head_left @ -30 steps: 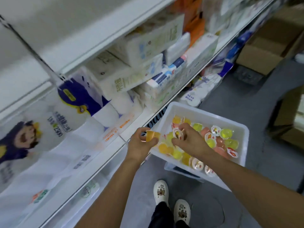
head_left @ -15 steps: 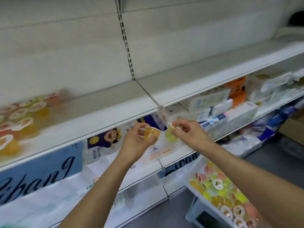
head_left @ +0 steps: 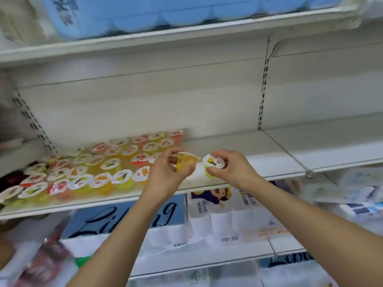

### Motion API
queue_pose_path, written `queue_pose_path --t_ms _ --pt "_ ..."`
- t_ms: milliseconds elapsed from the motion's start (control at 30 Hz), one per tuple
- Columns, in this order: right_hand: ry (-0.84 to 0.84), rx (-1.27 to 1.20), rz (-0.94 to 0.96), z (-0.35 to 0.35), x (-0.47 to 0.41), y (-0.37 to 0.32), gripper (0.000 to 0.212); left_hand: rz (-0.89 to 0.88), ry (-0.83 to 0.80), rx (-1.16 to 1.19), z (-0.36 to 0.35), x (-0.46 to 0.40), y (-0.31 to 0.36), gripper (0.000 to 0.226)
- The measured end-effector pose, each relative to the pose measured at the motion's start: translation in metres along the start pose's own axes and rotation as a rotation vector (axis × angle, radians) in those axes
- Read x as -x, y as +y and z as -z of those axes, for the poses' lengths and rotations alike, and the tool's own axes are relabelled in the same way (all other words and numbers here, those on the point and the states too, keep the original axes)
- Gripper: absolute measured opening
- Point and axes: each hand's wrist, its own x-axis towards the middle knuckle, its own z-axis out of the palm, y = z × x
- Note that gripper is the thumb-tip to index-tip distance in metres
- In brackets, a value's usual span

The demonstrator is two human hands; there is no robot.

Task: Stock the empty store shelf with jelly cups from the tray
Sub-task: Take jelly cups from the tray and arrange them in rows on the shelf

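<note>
My left hand grips an orange jelly cup, tilted. My right hand holds a yellow-green jelly cup upright. Both hover over the shelf, just right of the stocked cups.

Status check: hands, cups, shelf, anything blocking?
Left hand grips tilted orange cup. Right hand holds green cup upright. Shelf ahead bare, unobstructed.

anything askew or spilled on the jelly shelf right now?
No spill shows. One oddity: the orange jelly cup in the left hand is tipped on its side, lid facing right. The green jelly cup in the right hand is upright, like the shelved cups.
</note>
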Motion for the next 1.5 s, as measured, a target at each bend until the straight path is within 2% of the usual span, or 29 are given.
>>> queue_pose_path --t_ms 167,333,533,633,733,800,833,933,1000,1067,1167,1233,1367,1500 --pt "-0.076 0.159 0.010 -0.054 -0.035 -0.022 0.049 0.000 0.102 0.000 0.060 -0.016 -0.021 0.034" --pt "-0.047 0.200 0.000 -0.088 -0.064 -0.035 0.049 -0.001 0.133 0.011 0.099 -0.029 -0.036 0.033" --pt "-0.013 0.299 -0.018 -0.108 -0.090 -0.046 0.048 0.014 0.141 0.009 0.114 -0.040 -0.047 0.037" --pt "-0.053 0.398 -0.046 -0.108 -0.088 -0.049 0.058 0.002 0.128 0.006 0.118 -0.041 -0.049 0.037" --pt "0.058 0.462 0.001 -0.101 -0.078 -0.061 0.066 0.006 0.128 0.018 0.119 -0.043 -0.049 0.046" --pt "0.149 0.301 0.111 -0.096 -0.066 -0.081 0.057 0.001 0.142 0.041 0.115 -0.045 -0.049 0.052" --pt "0.119 0.138 0.148 -0.095 -0.061 -0.093 0.050 -0.007 0.146 0.053 0.112 -0.046 -0.048 0.054" --pt "-0.106 -0.324 0.177 -0.100 -0.050 -0.125 0.034 -0.048 0.123 0.076 0.100 -0.049 -0.043 0.057" --pt "-0.065 -0.414 0.158 -0.103 -0.051 -0.128 0.024 -0.078 0.068 0.067 0.095 -0.049 -0.043 0.058" --pt "0.007 -0.370 0.097 -0.103 -0.053 -0.115 0.025 -0.113 -0.010 -0.050 0.095 -0.047 -0.048 0.058" --pt "-0.019 -0.140 0.044 -0.102 -0.047 -0.087 0.031 -0.186 -0.089 -0.599 0.100 -0.042 -0.063 0.048" --pt "-0.074 0.013 0.035 -0.105 -0.040 -0.071 0.033 -0.232 -0.125 -0.860 0.101 -0.039 -0.072 0.040" --pt "-0.116 0.090 -0.001 -0.111 -0.032 -0.061 0.036 -0.288 -0.105 -0.978 0.097 -0.039 -0.082 0.034" --pt "-0.144 0.054 0.022 -0.115 -0.029 -0.064 0.036 -0.286 -0.052 -1.030 0.093 -0.042 -0.086 0.034"
